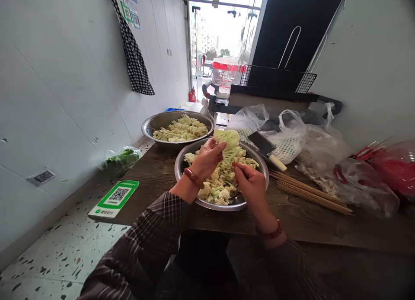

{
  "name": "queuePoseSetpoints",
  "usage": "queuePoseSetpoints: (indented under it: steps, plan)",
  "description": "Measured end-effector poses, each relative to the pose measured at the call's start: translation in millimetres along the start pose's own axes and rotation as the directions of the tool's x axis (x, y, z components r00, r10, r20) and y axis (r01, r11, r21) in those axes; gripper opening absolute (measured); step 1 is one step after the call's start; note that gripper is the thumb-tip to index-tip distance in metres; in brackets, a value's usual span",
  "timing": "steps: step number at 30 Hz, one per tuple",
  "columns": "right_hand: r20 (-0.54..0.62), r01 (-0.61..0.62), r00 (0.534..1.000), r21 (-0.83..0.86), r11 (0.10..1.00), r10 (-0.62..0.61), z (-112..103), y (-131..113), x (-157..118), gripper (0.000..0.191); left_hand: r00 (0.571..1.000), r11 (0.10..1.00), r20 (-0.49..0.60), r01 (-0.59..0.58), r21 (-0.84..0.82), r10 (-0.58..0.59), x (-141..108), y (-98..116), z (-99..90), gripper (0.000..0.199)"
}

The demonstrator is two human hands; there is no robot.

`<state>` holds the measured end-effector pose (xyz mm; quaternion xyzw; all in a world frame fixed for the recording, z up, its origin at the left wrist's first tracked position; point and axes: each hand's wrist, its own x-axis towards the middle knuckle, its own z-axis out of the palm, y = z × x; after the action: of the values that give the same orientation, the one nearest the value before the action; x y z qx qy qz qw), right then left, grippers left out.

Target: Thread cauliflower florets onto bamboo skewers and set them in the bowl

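Head view: two bowls (pixel 178 169) (pixel 148 127), left fingers (pixel 218 150) pinching one cauliflower piece (pixel 228 138), right fingers (pixel 240 174) pinched, contents unclear.

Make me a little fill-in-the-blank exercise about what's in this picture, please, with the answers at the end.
1. The left hand holds a piece of the vegetable called ____.
2. Thin wooden sticks lie on the person's ____ side of the near bowl.
3. Counting the far bowl, ____ metal bowls stand on the table.
4. The card with the square code has a ____ border.

Missing words: cauliflower; right; two; green.
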<state>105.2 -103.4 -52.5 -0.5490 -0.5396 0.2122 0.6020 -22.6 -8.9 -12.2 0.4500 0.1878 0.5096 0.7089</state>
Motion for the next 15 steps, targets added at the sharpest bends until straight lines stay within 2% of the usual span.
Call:
queuePoseSetpoints:
  steps: [5,11,15]
  plan:
    - [-0.043,-0.039,0.998,0.047,0.998,0.041,0.8,3.1,-0.9,0.032,0.992,0.995,0.073,0.099,0.026,-0.100,-3.5,-2.0,3.5,0.044]
    - [-0.003,-0.130,0.991,0.154,0.979,0.132,0.9,3.5,-0.3,0.037,0.993,0.996,0.085,0.082,-0.035,-0.079,-2.3,-3.4,9.1,0.047]
    - [-0.013,-0.167,0.984,0.235,0.957,0.175,1.5,2.0,0.8,0.036,0.992,0.995,0.074,0.101,-0.007,-0.100,-1.5,-4.1,8.9,0.050]
